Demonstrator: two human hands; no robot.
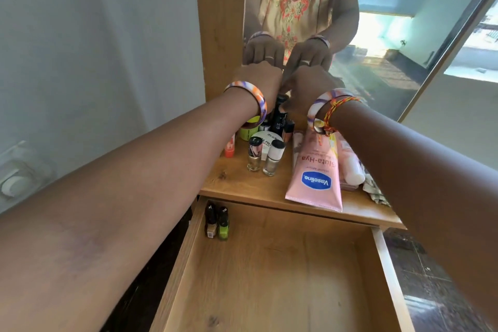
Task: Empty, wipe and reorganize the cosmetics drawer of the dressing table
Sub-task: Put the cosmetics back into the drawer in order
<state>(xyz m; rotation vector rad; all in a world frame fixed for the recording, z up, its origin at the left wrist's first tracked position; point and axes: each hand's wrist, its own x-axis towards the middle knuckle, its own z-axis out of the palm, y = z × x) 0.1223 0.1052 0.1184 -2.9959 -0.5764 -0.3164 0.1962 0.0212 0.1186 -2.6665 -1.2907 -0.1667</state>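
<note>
Head view: I have both hands at the back of the tabletop (237,186), against the mirror (377,35). My left hand (258,81) is curled over the black tubes (279,116); my right hand (310,86) is beside it, fingers bent. I cannot tell what either holds. The drawer (269,277) is open, with two bottles (217,222) in its back-left corner. Advice: lift one tube straight up, avoid tipping the gold bottles (265,156), then set it next to those in the drawer.
</note>
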